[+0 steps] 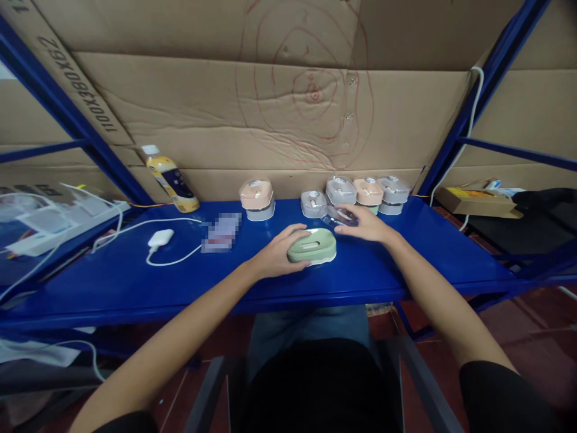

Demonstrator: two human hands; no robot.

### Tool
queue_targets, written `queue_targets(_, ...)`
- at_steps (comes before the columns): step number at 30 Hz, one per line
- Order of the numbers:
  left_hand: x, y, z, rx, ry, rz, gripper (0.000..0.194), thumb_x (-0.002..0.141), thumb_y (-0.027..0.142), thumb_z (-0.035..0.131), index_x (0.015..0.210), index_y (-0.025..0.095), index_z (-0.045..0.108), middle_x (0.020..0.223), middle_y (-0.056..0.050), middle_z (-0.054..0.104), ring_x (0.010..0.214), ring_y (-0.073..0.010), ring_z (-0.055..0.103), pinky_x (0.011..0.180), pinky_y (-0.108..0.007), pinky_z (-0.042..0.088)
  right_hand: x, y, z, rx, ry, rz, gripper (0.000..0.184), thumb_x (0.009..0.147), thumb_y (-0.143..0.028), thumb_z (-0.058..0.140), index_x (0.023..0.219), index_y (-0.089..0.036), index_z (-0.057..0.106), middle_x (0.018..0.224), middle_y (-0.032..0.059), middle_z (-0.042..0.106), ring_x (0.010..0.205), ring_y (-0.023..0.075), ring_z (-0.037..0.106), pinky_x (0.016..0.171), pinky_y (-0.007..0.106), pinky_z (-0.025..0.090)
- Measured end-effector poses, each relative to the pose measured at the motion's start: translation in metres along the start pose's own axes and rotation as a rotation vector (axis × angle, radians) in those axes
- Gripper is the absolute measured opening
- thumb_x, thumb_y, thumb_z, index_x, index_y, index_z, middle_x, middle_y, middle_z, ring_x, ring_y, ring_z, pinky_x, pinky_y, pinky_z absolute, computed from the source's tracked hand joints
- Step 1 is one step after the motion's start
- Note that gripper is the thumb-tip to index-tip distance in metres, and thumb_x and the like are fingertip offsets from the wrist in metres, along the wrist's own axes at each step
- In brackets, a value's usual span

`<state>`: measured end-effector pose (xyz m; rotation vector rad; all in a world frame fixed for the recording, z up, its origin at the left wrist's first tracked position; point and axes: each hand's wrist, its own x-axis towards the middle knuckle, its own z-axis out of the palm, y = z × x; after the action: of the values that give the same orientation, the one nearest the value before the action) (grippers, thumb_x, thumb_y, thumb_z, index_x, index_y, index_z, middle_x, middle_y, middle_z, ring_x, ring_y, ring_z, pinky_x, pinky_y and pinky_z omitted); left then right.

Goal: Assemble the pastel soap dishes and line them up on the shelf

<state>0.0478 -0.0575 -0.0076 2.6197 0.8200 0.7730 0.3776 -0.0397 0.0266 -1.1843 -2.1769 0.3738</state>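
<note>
- Well, nearest to the person's body, the left hand [278, 252] is clamped around the left end of a green dish [321, 248], thumb on the near side and fingers on the far one; the dish sits on the blue desk [135, 276], close to its front edge.
- I'd judge the dish light and stiff, likely moulded plastic, smooth enough to slide under a loose grip but not very fragile. Its long sides, by a rounded end, give the best hold; pressing down into the slotted middle would gain little.
- Just beyond, the right hand [364, 222] has thumb and fingers closed about a see-through cover [341, 218], probably thin and slick, so better taken by its edges than its flat faces. Blur hides exactly where the fingertips meet it.
- Farther back stand a small grey box [312, 204], a large grey box [341, 191], a peach box [368, 191] and a right-hand grey box [393, 191]; their pale top stickers are too small to read.
- Off to the left, a yellow drink bottle [174, 183] leans into view, its dark label illegible.
- Behind everything, the cardboard [193, 108] carries hand-drawn red rings and, at its left, printed figures reading 1100X380X62.
</note>
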Motion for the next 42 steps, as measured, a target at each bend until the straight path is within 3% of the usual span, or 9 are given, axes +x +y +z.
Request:
queue_targets(4, 0.001, 0.001, 0.006, -0.064, 0.062, -0.02, 0.103, 0.079, 0.037, 0.088, 0.166, 0.022, 0.035, 0.162, -0.02, 0.05, 0.152, -0.0408, 0.054, 0.129, -0.059, 0.048, 0.001, -0.02, 0.015, 0.079, -0.073, -0.172, 0.088, 0.082, -0.068, 0.087, 0.153, -0.022, 0.065, 0.15, 0.0157, 0.072, 0.133, 0.036, 0.07, 0.115, 0.055, 0.055)
queue_targets(7, 0.001, -0.001, 0.012, -0.113, 0.097, -0.045, 0.128, 0.075, 0.037, 0.091, 0.174, 0.022, 0.011, 0.172, -0.026, 0.033, 0.152, -0.0443, 0.054, 0.124, -0.062, 0.052, 0.002, -0.029, 0.023, 0.067, -0.093, -0.216, 0.092, 0.08, -0.068, 0.088, 0.156, -0.023, 0.063, 0.145, 0.0159, 0.072, 0.128, 0.0359, 0.071, 0.112, 0.056, 0.057)
queue_targets(12, 0.003, -0.006, 0.017, -0.076, 0.07, -0.026, 0.147, 0.073, 0.037, 0.093, 0.176, 0.018, -0.011, 0.18, -0.032, 0.013, 0.167, -0.0506, 0.03, 0.133, -0.067, 0.037, 0.004, -0.041, 0.028, -0.046, -0.148, -0.214, 0.095, 0.079, -0.067, 0.09, 0.159, -0.025, 0.061, 0.137, 0.0151, 0.072, 0.125, 0.0369, 0.07, 0.11, 0.057, 0.056)
queue_targets(17, 0.005, -0.015, 0.018, -0.164, 0.037, -0.062, 0.155, 0.072, 0.047, 0.098, 0.177, 0.021, -0.012, 0.179, -0.031, 0.023, 0.17, -0.0493, 0.023, 0.134, -0.069, 0.032, 0.009, -0.053, 0.033, -0.135, -0.268, -0.227, 0.095, 0.081, -0.067, 0.089, 0.163, -0.031, 0.058, 0.135, 0.0117, 0.071, 0.119, 0.0343, 0.071, 0.105, 0.052, 0.059)
queue_targets(22, 0.007, -0.02, 0.017, -0.259, 0.017, -0.091, 0.158, 0.064, 0.056, 0.103, 0.179, 0.022, -0.001, 0.173, -0.029, 0.035, 0.165, -0.0497, 0.034, 0.132, -0.071, 0.033, 0.012, -0.049, 0.042, -0.093, -0.275, -0.277, 0.094, 0.079, -0.068, 0.091, 0.162, -0.035, 0.059, 0.135, 0.0105, 0.069, 0.117, 0.0331, 0.07, 0.103, 0.05, 0.059)
queue_targets(32, 0.003, -0.007, 0.003, -0.049, -0.046, -0.125, 0.113, 0.075, 0.045, 0.09, 0.172, 0.025, 0.036, 0.157, -0.017, 0.057, 0.146, -0.0417, 0.059, 0.125, -0.061, 0.048, 0.002, -0.027, 0.036, 0.015, -0.287, -0.241, 0.116, 0.069, -0.072, 0.096, 0.167, -0.032, 0.05, 0.149, 0.0133, 0.064, 0.136, 0.0395, 0.064, 0.116, 0.059, 0.055)
queue_targets(34, 0.0, -0.009, -0.001, 0.012, -0.004, -0.104, 0.106, 0.075, 0.043, 0.09, 0.168, 0.024, 0.043, 0.154, -0.016, 0.06, 0.142, -0.0394, 0.062, 0.124, -0.057, 0.05, 0.0, -0.015, 0.025, 0.05, -0.231, -0.184, 0.115, 0.067, -0.072, 0.097, 0.165, -0.03, 0.052, 0.15, 0.0153, 0.065, 0.131, 0.0396, 0.067, 0.111, 0.061, 0.058)
queue_targets(37, 0.001, -0.011, -0.008, 0.101, 0.126, -0.104, 0.097, 0.074, 0.043, 0.09, 0.161, 0.023, 0.052, 0.151, -0.015, 0.064, 0.14, -0.0388, 0.064, 0.125, -0.055, 0.05, 0.002, -0.001, 0.004, 0.098, -0.01, -0.084, 0.087, 0.081, -0.074, 0.085, 0.152, -0.027, 0.064, 0.142, 0.0165, 0.072, 0.12, 0.0373, 0.072, 0.1, 0.058, 0.062)
queue_targets(42, 0.043, -0.008, -0.017, 0.213, 0.479, -0.429, 0.093, 0.077, 0.046, 0.091, 0.157, 0.019, 0.052, 0.155, -0.021, 0.062, 0.147, -0.044, 0.058, 0.124, -0.059, 0.048, 0.009, 0.014, -0.024, 0.087, 0.492, 0.03, 0.055, 0.103, -0.074, 0.055, 0.115, -0.024, 0.076, 0.111, 0.0109, 0.079, 0.101, 0.0283, 0.074, 0.09, 0.047, 0.062)
